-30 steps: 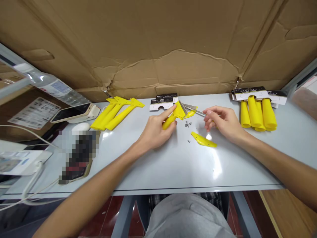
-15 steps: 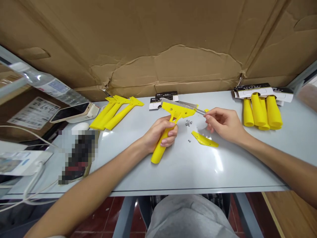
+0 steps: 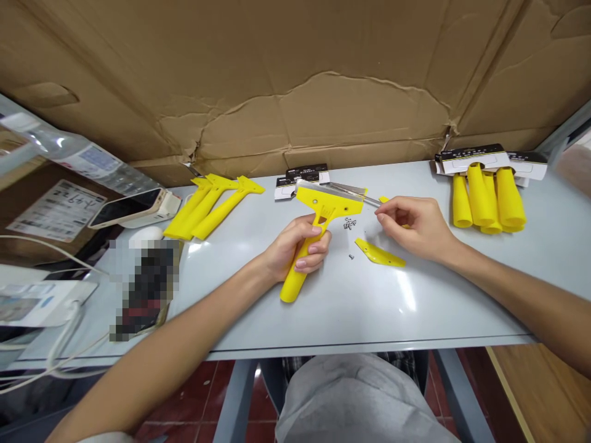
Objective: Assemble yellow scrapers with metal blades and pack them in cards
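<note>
My left hand is wrapped round the handle of a yellow scraper, its wide head tilted up and away from me. Along the top edge of that head lies a metal blade. My right hand pinches the end of a thin metal strip, whose far part reaches behind the scraper head. Below the head, a small pile of screws rests on the table, with one loose screw nearer me. A yellow cover plate with holes lies below my right hand.
Several yellow scraper handles lie at the left, and more yellow handles with card packaging at the right. Black-and-white cards lie behind the scraper. A phone, water bottle and cables crowd the left side. Cardboard walls the back.
The view has shifted slightly. The scraper head is turned a little more towards me, and my right hand with the metal strip has moved slightly left, closer to it.
</note>
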Available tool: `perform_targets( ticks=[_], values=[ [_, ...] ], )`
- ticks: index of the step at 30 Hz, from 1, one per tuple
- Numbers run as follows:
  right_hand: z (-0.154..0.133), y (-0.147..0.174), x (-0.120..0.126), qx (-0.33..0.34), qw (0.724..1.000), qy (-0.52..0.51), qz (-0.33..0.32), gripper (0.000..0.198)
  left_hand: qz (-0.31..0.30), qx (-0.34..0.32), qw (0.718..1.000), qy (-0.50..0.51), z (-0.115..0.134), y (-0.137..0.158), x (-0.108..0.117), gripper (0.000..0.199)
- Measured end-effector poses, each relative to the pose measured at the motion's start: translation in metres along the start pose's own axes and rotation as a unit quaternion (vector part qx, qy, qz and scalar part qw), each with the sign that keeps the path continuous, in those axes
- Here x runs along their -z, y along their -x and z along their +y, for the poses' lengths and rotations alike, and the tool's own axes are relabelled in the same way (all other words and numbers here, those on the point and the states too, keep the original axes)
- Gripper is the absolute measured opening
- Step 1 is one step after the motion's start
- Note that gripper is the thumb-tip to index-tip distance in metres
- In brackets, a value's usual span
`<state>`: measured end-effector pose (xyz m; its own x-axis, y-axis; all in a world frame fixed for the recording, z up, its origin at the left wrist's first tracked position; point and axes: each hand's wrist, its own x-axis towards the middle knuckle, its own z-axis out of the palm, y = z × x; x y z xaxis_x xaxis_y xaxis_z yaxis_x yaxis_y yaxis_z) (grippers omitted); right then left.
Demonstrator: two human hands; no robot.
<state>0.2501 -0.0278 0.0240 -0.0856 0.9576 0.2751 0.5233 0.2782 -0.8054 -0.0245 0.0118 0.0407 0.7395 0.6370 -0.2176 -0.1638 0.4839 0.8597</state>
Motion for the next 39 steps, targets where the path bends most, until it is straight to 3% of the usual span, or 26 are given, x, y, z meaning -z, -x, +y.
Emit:
perform_targets(
  ticks=[4,8,15,19,32,39],
  values=[
    [0.007,0.004,-0.003,0.136,0.982,0.114,-0.065,0.031,0.004,-0.008,1.0,-0.002,-0.001,-0.002,0.002,0.031],
    [0.01,0.012,-0.014,0.204,0.954,0.172,-0.136,0.034,0.012,-0.003,1.0,0.014,-0.002,-0.006,0.001,0.032],
    [0.007,0.024,-0.03,0.3,0.906,0.279,-0.106,0.02,0.012,-0.002,1.0,0.019,-0.003,-0.008,0.004,0.038],
    [0.006,0.024,-0.032,0.32,0.895,0.294,-0.1,0.015,0.013,-0.007,1.0,0.014,-0.003,-0.008,0.005,0.037],
    [0.003,0.024,-0.036,0.318,0.898,0.288,-0.098,0.013,0.008,-0.001,1.0,0.009,-0.007,-0.007,0.006,0.033],
    [-0.003,0.026,-0.039,0.311,0.9,0.293,-0.086,0.021,0.003,0.001,1.0,0.008,-0.007,-0.006,0.007,0.033]
  ],
)
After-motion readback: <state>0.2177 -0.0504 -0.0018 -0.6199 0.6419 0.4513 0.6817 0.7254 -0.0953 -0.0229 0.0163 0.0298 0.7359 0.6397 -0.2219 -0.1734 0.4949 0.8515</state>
